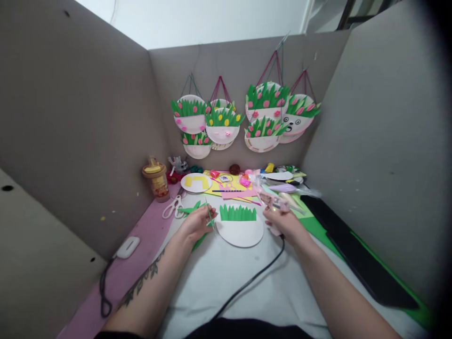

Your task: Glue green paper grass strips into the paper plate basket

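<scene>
My left hand (197, 222) is closed on a thin green paper leaf (209, 215), seen nearly edge-on. In my right hand (285, 225) is a pale pink hot glue gun (278, 203), its nozzle pointing up and away from me and a black cord (250, 280) running back toward my body. Between the hands lies a white paper plate (240, 234), with a fringed strip of green paper grass (238, 214) across its upper half. More green paper leaves (190, 208) lie behind and under my left hand, which hides part of them.
White-handled scissors (173, 207) and a lidded cup (156, 179) stand on the left. Another plate (196, 176) with yellow paper lies behind, beside coloured sheets (240, 189). A black flat object (363, 254) lies right. Decorated plates (222, 134) hang on the grey back panel.
</scene>
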The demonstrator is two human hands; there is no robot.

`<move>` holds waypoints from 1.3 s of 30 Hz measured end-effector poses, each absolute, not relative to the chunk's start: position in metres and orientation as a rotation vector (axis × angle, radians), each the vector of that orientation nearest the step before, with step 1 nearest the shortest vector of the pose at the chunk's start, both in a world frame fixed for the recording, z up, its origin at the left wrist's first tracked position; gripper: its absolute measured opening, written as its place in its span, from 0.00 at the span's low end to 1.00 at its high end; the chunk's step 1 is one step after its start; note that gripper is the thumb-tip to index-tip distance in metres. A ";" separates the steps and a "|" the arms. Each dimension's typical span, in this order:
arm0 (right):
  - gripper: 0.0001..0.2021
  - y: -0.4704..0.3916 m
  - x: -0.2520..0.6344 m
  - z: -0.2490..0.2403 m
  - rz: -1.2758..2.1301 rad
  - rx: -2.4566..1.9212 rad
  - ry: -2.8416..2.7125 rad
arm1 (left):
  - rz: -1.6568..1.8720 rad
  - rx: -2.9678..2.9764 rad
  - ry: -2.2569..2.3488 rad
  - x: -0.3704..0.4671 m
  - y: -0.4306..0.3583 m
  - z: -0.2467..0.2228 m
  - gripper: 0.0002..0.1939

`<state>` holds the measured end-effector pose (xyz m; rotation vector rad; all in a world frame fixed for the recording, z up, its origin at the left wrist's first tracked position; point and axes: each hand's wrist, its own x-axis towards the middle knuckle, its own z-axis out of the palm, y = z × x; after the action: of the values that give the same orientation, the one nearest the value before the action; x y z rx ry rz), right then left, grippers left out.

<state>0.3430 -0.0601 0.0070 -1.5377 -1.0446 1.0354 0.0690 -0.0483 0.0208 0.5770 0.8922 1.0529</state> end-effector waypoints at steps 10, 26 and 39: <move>0.08 -0.049 0.343 -0.014 1.093 -1.654 -1.157 | 0.983 0.661 0.906 0.078 -0.049 0.007 0.05; 0.08 -0.043 0.338 -0.017 1.168 -1.480 -0.875 | 1.055 0.685 0.903 0.087 -0.052 0.005 0.05; 0.14 -0.042 0.335 -0.018 1.025 -1.378 -0.696 | 1.406 0.660 0.879 0.063 -0.044 0.024 0.12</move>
<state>0.3351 -0.0418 -0.0181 -1.3784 -0.6958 1.0253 0.0632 -0.0441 0.0244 0.6603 0.8793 1.4063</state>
